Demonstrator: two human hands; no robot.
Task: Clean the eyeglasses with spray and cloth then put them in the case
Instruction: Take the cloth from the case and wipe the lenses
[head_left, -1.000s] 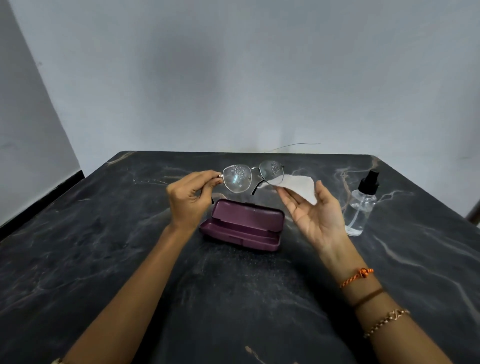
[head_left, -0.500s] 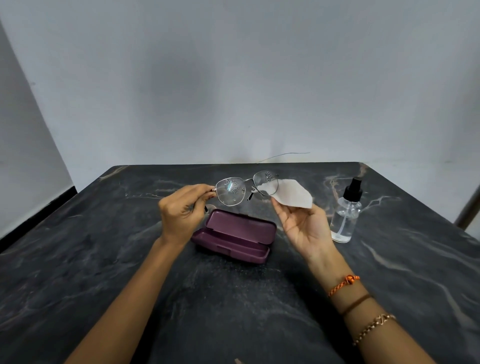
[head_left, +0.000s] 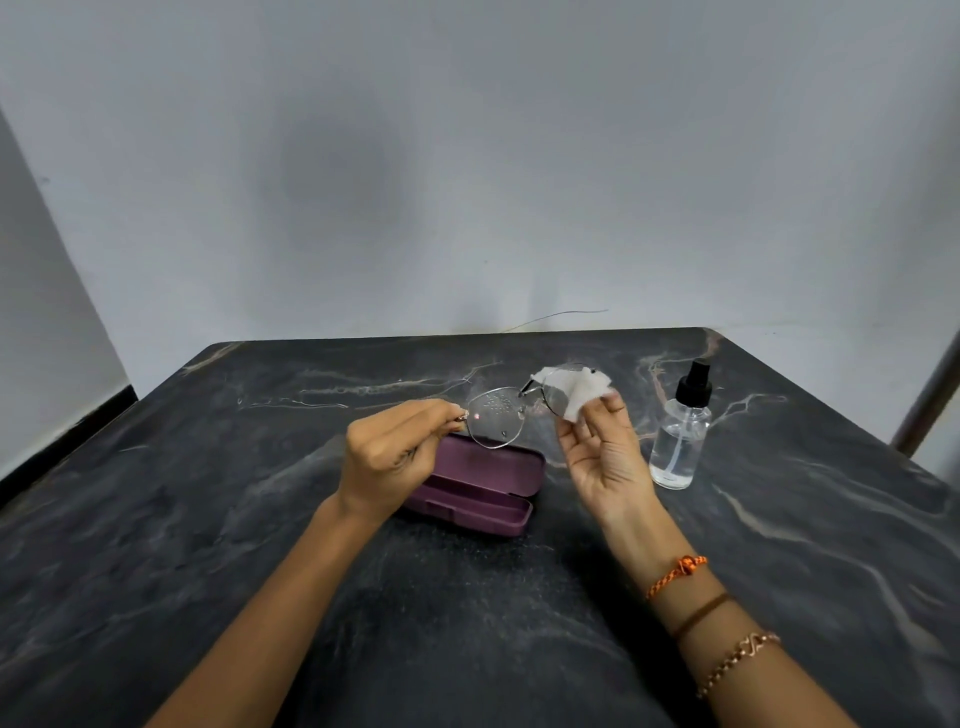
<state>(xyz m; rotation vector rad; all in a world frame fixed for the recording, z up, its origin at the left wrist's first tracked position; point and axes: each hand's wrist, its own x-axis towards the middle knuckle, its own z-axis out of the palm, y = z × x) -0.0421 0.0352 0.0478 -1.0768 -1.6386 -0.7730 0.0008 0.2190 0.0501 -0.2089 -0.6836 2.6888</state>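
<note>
Thin metal-framed eyeglasses (head_left: 496, 418) hang above the table, droplets dotting the left lens. My left hand (head_left: 389, 457) pinches the frame at its left hinge. My right hand (head_left: 605, 452) holds a white cloth (head_left: 574, 389) folded over the right lens, thumb and fingers pressing it from both sides. A purple glasses case (head_left: 480, 493) lies open on the table just below the glasses, partly hidden behind my left hand. The clear spray bottle (head_left: 680, 434) with a black pump top stands upright to the right of my right hand.
The dark marble table (head_left: 260, 519) reaches the grey wall at the back. A thin wire (head_left: 561, 316) lies along the far edge. A dark pole (head_left: 930, 395) leans at the far right beyond the table's edge.
My right hand has closed the cloth around the right lens, where before it only held the cloth open beside it. The glasses have tilted, right side farther from me.
</note>
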